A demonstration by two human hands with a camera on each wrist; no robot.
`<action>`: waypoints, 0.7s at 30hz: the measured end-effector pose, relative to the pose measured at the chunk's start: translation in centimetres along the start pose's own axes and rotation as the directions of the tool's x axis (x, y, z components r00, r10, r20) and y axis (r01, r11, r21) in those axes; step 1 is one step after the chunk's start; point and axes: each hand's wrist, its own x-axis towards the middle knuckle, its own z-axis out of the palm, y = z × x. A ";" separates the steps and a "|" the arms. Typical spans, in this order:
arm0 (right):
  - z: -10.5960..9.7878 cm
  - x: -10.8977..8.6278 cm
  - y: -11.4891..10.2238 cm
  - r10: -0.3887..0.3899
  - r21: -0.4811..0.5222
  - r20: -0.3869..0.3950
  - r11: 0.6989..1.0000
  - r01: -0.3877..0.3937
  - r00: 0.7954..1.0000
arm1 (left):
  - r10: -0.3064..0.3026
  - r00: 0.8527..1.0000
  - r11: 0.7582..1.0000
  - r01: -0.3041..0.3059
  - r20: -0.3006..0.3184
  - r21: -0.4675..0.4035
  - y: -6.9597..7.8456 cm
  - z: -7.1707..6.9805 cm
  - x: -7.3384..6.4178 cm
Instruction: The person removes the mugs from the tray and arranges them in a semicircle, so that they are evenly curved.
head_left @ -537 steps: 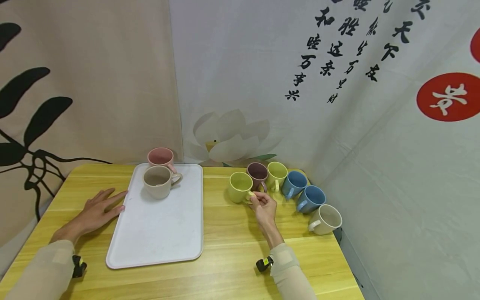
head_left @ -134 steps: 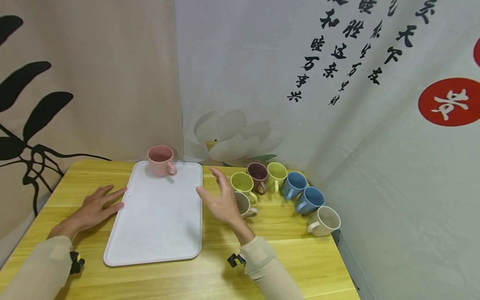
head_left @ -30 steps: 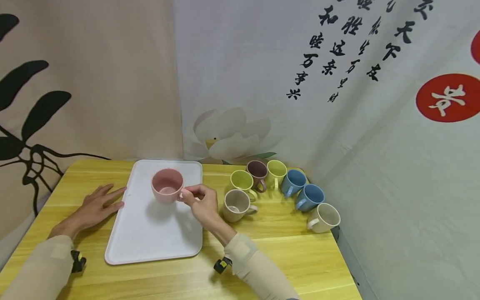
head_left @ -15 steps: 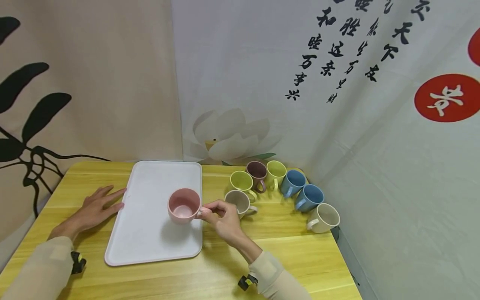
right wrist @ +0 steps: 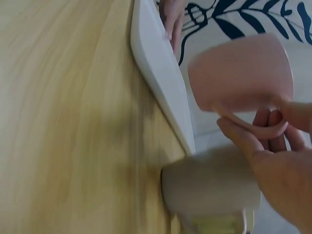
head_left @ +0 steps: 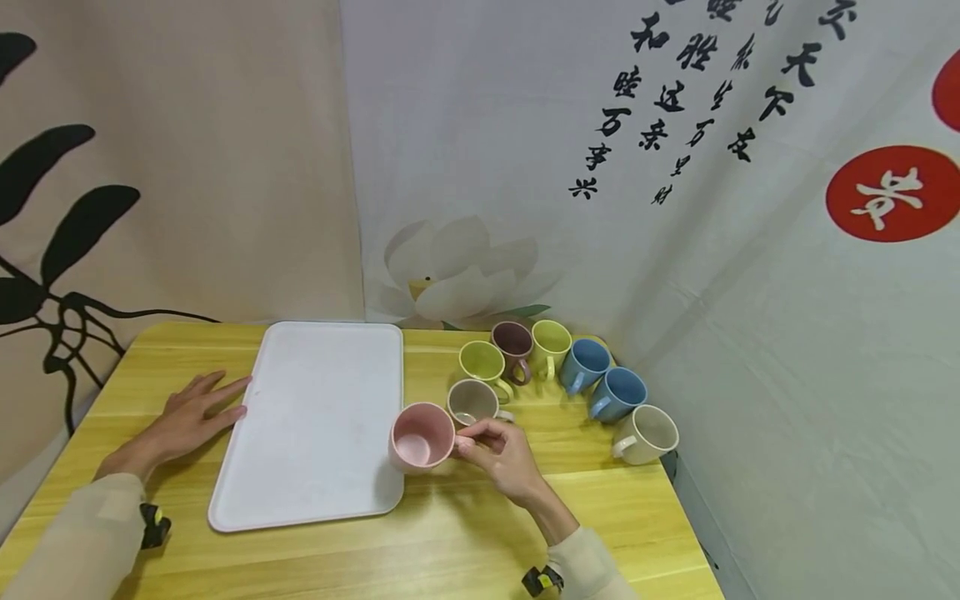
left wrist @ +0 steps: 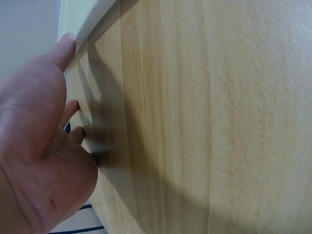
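Observation:
My right hand (head_left: 506, 462) pinches the handle of a pink mug (head_left: 422, 437), which hangs over the right edge of the white tray (head_left: 315, 433). In the right wrist view that pink mug (right wrist: 243, 73) is off the table, with fingers and thumb at its handle. Just behind it a greyish-beige mug (head_left: 472, 402) stands on the table, its handle partly covered by my right hand. My left hand (head_left: 183, 425) lies with fingers spread at the tray's left edge. The left wrist view shows a fingertip of the left hand (left wrist: 39, 126) touching the tray rim.
Beyond the beige mug stand a yellow-green mug (head_left: 482, 360), a dark purple mug (head_left: 513, 340) and another yellow-green mug (head_left: 551, 340). Two blue mugs (head_left: 586, 358) and a cream mug (head_left: 647, 435) follow along the table's right edge. A printed cloth (head_left: 465, 167) hangs behind the wooden table (head_left: 480, 533).
The pink mug has moved with my right hand from above the tray, rightward and toward me, past the tray's right edge. Earlier, the beige mug left the tray for the table. My left hand stays put.

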 end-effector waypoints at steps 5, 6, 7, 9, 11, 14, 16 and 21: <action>-1.9 -1.3 0.9 -0.025 0.068 0.046 0.997 0.022 0.999 | -0.010 1.000 1.000 0.010 0.006 0.003 0.0 0.0 0.0; -2.3 -1.5 1.1 -0.026 0.076 0.051 0.997 0.022 0.998 | -0.011 1.000 1.000 0.011 0.006 0.005 0.0 0.0 0.0; -2.6 -1.7 1.3 -0.028 0.077 0.055 0.997 0.024 0.998 | -0.010 1.000 1.000 0.010 0.006 0.008 0.0 -0.1 0.0; -3.2 -2.1 1.6 -0.017 0.075 0.060 0.997 0.013 0.998 | -0.010 1.000 1.000 0.010 0.009 0.009 0.0 -0.1 0.0; -3.9 -2.4 1.9 -0.006 0.060 0.059 0.998 0.003 0.998 | -0.011 1.000 1.000 0.011 0.008 0.011 0.0 -0.1 0.0; -4.8 -2.6 2.3 0.009 0.030 0.060 0.999 -0.011 0.998 | -0.014 1.000 1.000 0.014 0.011 0.003 0.0 -0.2 0.1; -5.3 -2.8 2.5 0.016 0.013 0.063 1.000 -0.017 0.998 | -0.015 1.000 1.000 0.015 0.014 -0.004 -0.1 -0.2 0.2; -6.4 -3.2 3.0 0.038 -0.005 0.067 0.999 -0.037 0.997 | -0.021 1.000 1.000 0.022 0.018 -0.008 -0.1 -0.1 0.2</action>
